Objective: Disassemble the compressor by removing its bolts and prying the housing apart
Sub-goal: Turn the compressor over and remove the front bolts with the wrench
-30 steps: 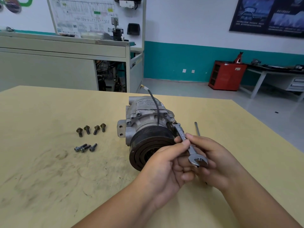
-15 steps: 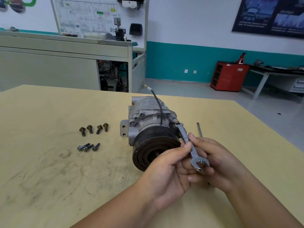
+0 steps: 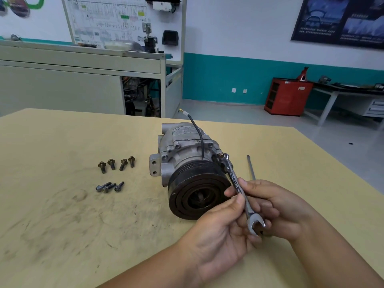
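Yellow table (image 3: pixel 62 235), mid-frame: loosening another compressor (image 3: pixel 187 146) bolt (image 3: pixel 221 155), pinching wrench (image 3: pixel 236 183) with left hand (image 3: pixel 220 231) and right hand (image 3: pixel 278 206); counting seven loose bolts (image 3: pixel 111 164) at left, prying pending.

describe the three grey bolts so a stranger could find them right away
On the yellow table, look left of the grey metal compressor with its black pulley. Two clusters of bolts lie there; these are the nearer three silvery-grey bolts, not the four brownish bolts in the row behind.
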Demonstrator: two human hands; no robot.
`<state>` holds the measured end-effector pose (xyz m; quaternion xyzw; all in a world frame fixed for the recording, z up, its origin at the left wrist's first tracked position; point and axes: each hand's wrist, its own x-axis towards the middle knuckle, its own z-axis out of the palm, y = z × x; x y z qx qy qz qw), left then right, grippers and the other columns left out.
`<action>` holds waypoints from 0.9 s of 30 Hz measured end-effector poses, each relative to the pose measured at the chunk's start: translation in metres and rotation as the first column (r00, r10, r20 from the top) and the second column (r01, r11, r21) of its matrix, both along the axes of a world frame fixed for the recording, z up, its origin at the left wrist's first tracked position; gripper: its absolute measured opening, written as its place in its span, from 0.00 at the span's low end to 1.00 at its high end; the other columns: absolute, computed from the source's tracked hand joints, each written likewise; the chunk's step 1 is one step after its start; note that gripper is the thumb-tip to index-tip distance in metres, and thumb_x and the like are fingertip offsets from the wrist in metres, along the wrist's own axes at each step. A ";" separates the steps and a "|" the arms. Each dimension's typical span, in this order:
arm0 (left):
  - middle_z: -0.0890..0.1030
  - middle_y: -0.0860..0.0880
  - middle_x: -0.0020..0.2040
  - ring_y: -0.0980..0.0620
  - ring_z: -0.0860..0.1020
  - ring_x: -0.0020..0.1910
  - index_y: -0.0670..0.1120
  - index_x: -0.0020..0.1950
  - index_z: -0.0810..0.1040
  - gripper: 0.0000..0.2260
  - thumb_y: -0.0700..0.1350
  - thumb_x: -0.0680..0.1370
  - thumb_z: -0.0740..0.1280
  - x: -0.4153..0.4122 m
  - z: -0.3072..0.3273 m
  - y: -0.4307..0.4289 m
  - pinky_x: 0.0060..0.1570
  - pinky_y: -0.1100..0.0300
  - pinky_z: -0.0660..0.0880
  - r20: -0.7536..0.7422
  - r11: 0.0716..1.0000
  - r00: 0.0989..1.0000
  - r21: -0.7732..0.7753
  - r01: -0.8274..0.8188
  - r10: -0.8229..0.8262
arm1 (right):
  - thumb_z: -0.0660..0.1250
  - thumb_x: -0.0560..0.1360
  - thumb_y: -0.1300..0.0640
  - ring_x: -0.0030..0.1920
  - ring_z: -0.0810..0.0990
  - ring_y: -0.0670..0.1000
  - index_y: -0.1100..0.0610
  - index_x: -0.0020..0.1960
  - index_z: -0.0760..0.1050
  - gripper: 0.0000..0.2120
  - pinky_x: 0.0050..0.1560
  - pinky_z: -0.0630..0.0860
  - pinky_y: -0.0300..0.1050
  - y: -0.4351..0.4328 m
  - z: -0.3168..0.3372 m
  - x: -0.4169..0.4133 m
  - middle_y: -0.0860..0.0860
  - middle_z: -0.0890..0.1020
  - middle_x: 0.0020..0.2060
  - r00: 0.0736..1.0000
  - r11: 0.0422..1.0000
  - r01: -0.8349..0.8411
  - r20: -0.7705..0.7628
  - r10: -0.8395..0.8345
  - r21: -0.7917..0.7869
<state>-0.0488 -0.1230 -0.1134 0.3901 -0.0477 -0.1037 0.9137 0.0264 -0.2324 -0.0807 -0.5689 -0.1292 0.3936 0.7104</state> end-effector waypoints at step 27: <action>0.84 0.43 0.38 0.52 0.82 0.33 0.40 0.39 0.83 0.08 0.45 0.69 0.69 0.006 -0.001 -0.007 0.36 0.65 0.78 0.007 0.978 0.999 0.204 -0.048 0.047 | 0.68 0.72 0.59 0.19 0.59 0.46 0.53 0.21 0.64 0.23 0.24 0.53 0.37 -0.001 -0.001 -0.001 0.47 0.64 0.19 0.911 0.935 0.298 0.351 -0.217 -0.194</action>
